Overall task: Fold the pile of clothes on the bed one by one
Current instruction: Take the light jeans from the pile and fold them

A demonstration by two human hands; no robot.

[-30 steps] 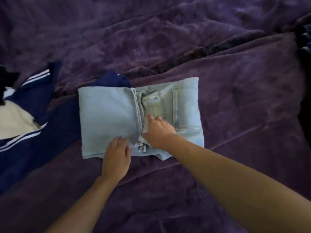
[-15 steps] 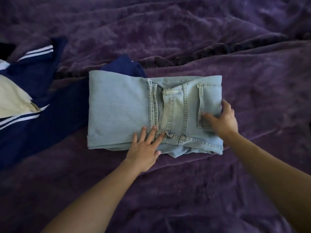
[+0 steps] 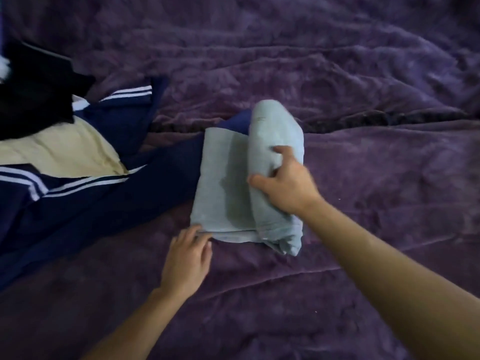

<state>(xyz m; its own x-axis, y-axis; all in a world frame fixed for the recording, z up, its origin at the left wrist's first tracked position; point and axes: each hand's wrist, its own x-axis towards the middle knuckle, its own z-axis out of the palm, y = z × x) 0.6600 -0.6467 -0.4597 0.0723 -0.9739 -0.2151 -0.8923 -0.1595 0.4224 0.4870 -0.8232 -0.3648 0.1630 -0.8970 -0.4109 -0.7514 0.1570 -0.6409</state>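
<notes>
Nearest to me, the purple bedspread (image 3: pixel 259 307) lay plush and softly creased, and the person's two bare forearms reached out over it. The left hand (image 3: pixel 187 258) rested on the cover with its fingers fairly straight and close together, the tips touching the near left corner of the jeans (image 3: pixel 223 188) without curling round the cloth.

The jeans, pale blue denim, sat folded in the middle of the bed. Their left part lay flat, while the right part was doubled over into a thick, raised fold. The right hand (image 3: pixel 285 183) gripped that fold from above, thumb pressed on its left face and fingers curled over the top.

To the left, a navy garment (image 3: pixel 104 198) with white stripes sprawled across the cover, one end running under the far edge of the jeans. A cream garment (image 3: pixel 57 152) lay on it, and further back a black garment (image 3: pixel 33 100) was heaped at the left edge.

Beyond all this the bedspread rose in long rumpled ridges, with one dark crease running across behind the jeans. I could see nothing of the room past the bed.
</notes>
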